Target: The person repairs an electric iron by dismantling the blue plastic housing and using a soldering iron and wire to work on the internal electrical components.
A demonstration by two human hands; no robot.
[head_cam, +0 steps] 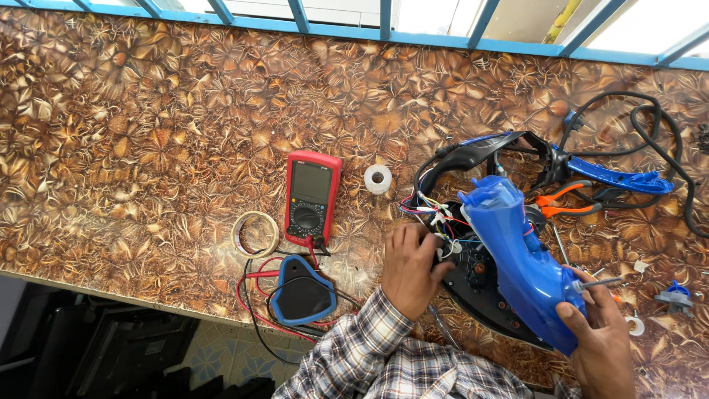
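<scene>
Left hand pins the iron's black base; right hand grips a screwdriver at the blue housing. Best kept square to the screw.

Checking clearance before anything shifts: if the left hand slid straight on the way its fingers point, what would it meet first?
Likely the loose coloured wires of the opened iron; the left hand points up-right at them, fingertips already at their edge. Depth is unclear.

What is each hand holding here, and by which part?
The right hand grips the blue iron shell at its narrow lower end, with a screwdriver in its fingers. The left hand rests on the wiring at the iron's rear.
</scene>
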